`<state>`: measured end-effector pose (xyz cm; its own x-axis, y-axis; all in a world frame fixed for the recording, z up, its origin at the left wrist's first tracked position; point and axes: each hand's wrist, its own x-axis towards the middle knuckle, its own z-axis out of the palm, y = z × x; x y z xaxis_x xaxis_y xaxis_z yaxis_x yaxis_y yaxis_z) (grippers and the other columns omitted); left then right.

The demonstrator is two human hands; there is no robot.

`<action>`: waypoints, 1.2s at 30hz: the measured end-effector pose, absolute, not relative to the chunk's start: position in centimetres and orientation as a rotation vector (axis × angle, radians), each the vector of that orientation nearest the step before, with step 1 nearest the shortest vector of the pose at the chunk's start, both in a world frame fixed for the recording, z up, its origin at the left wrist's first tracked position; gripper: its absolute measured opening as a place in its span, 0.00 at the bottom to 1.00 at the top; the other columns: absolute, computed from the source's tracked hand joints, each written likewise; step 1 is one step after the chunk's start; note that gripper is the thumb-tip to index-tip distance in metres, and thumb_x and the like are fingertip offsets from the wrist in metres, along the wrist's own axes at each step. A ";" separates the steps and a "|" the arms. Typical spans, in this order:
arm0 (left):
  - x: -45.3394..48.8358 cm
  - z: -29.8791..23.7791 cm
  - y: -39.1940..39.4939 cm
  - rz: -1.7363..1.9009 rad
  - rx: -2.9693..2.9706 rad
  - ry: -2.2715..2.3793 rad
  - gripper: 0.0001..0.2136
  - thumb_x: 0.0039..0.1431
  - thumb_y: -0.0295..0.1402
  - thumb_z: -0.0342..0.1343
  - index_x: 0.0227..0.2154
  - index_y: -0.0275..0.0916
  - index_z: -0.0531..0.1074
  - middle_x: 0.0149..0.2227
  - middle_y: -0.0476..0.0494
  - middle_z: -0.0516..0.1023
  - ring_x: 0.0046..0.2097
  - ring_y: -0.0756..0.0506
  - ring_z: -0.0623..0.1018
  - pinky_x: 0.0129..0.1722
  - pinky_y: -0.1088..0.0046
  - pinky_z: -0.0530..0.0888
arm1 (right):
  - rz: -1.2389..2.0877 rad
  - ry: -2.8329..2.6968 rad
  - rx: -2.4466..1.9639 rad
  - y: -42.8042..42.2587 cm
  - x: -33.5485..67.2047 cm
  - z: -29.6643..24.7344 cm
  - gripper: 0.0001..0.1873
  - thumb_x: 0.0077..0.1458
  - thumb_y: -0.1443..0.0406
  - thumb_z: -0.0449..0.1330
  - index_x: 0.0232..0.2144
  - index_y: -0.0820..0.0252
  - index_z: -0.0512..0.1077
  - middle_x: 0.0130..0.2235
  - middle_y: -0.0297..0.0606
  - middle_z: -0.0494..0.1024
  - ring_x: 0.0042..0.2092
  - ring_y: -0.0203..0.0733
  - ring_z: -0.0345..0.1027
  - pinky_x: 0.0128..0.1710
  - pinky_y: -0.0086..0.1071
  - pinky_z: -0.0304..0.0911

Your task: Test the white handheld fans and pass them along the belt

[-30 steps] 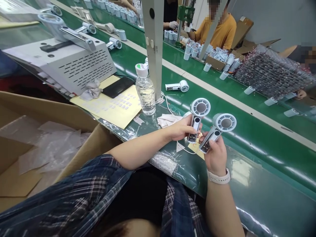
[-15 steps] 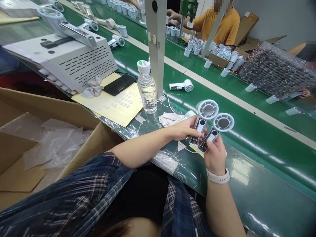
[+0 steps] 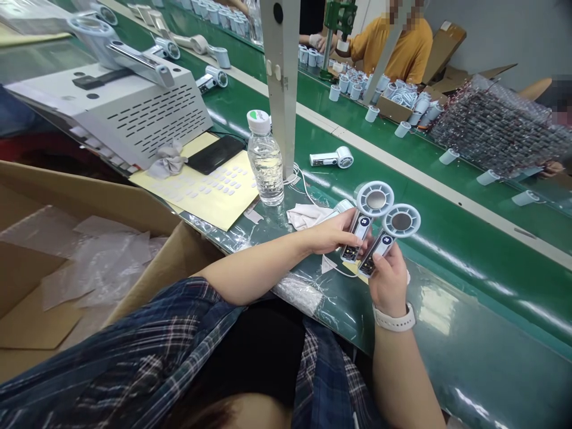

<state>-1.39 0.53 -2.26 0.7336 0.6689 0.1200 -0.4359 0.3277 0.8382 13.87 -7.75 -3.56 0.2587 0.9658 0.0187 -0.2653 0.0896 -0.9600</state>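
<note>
Two light-blue handheld fans are held side by side over the table's edge. My left hand (image 3: 342,234) is closed round the handle of the left handheld fan (image 3: 374,199), thumb on its front. The right handheld fan (image 3: 401,221) has its handle in my closed right hand (image 3: 388,274), thumb pressing near the buttons. Each round display shows a lit number that looks like 20. Behind my left hand, a white cloth (image 3: 308,215) and another light-blue piece (image 3: 343,207) lie on the table, partly hidden.
A water bottle (image 3: 266,161) stands beside a metal post (image 3: 281,89). Left are a phone (image 3: 215,155), a yellow sheet (image 3: 223,210) with small stickers, and a slotted metal box (image 3: 147,113). One fan (image 3: 331,158) and several cups lie on the green belt (image 3: 447,238). A co-worker (image 3: 393,47) sits opposite.
Both fan displays, dark before, now show numbers. On the belt, the lone fan has shifted slightly right and the far cups slightly left. My hands have hardly moved.
</note>
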 end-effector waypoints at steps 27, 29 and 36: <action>-0.6 -3.0 1.0 0.841 1.132 0.338 0.21 0.49 0.36 0.65 0.43 0.40 0.64 0.36 0.46 0.75 0.36 0.47 0.74 0.38 0.66 0.71 | 1.114 -0.812 -1.110 -7.5 13.7 -3.6 0.12 0.51 0.60 0.66 0.39 0.54 0.74 0.36 0.34 0.79 0.35 0.42 0.72 0.39 0.41 0.70; -0.5 -3.2 1.2 0.877 1.158 0.354 0.21 0.48 0.33 0.65 0.44 0.40 0.66 0.41 0.44 0.76 0.40 0.45 0.74 0.42 0.65 0.71 | 1.100 -0.792 -1.124 -7.4 13.6 -3.6 0.12 0.50 0.61 0.67 0.39 0.54 0.75 0.37 0.35 0.79 0.38 0.44 0.72 0.42 0.42 0.70; -0.8 -2.8 1.0 0.841 1.198 0.348 0.23 0.50 0.34 0.66 0.49 0.39 0.66 0.41 0.43 0.76 0.44 0.43 0.75 0.46 0.62 0.72 | 1.065 -0.785 -1.139 -7.3 13.6 -3.4 0.13 0.50 0.61 0.66 0.41 0.54 0.76 0.39 0.36 0.79 0.42 0.45 0.73 0.46 0.44 0.69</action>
